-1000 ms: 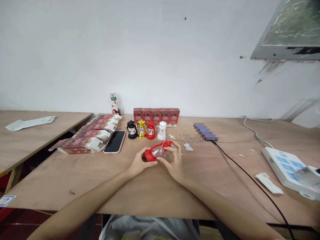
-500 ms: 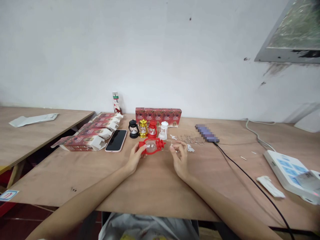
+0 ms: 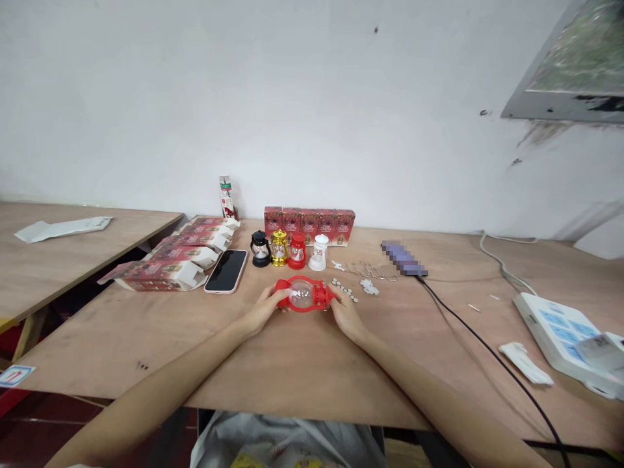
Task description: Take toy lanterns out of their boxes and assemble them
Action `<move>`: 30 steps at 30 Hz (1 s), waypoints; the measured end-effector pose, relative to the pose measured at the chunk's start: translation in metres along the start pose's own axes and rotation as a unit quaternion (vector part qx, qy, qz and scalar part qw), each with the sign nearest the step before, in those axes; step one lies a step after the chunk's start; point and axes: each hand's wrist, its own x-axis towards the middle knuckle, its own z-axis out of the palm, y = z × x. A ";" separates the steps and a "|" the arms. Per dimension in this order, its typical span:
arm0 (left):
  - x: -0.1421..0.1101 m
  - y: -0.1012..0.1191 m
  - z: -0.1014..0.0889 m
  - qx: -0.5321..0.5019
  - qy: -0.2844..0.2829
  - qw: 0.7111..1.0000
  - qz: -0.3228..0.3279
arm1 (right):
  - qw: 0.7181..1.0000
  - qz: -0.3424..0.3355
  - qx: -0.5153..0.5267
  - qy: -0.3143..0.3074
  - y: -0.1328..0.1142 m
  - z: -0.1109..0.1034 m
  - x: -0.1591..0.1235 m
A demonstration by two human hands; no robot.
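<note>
Nearest, the person's grey clothing (image 3: 283, 434) shows below the edge of the wooden counter (image 3: 297, 370). Both forearms reach over it to a red toy lantern (image 3: 301, 295), which lies sideways between the two hands, its clear globe in the middle. The left hand (image 3: 262, 312) has its fingers closed on the base, thumb on the near side; the right hand (image 3: 348, 316) pinches the capped end, its fingertips partly hidden. Whether the lantern touches the counter cannot be told.

Just beyond the right fingers lie small round pale pieces (image 3: 344, 289) and a heap of white pieces (image 3: 369, 287). Farther left is a pink-edged smartphone (image 3: 227, 272), near a row of red cartons with raised flaps (image 3: 160, 275). On the right, a black cable (image 3: 465, 316) runs to a purple device (image 3: 403, 258).

Thin bent wires (image 3: 373, 270) lie right of four upright lanterns: black (image 3: 260, 249), gold (image 3: 279, 248), red (image 3: 296, 252) and white (image 3: 318, 253). Behind these, red boxes (image 3: 309, 224) stand in line before the white wall (image 3: 292, 97).
</note>
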 end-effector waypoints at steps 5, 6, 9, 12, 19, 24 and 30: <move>0.001 0.003 -0.001 0.039 0.017 0.999 0.005 | 0.997 -0.010 0.018 0.076 -0.008 -0.001 -0.003; 0.002 0.004 -0.001 0.043 0.027 0.999 0.004 | 0.996 -0.024 0.016 0.090 -0.010 -0.001 -0.004; 0.004 0.005 -0.002 0.020 0.059 0.998 0.004 | 0.994 -0.067 0.007 0.087 -0.015 -0.001 -0.006; 0.007 0.005 -0.003 -0.036 0.075 0.997 0.001 | 0.990 -0.077 0.016 0.118 -0.016 -0.005 -0.002; 0.010 0.004 -0.006 -0.086 0.093 0.992 -0.012 | 0.950 -0.021 -0.016 0.311 0.002 -0.070 0.043; 0.009 0.007 -0.006 -0.103 0.090 0.991 -0.017 | 0.907 -0.016 -0.341 0.249 0.014 -0.124 0.082; 0.012 0.006 -0.008 -0.121 0.098 0.987 -0.030 | 0.874 -0.021 -0.453 0.176 0.027 -0.134 0.100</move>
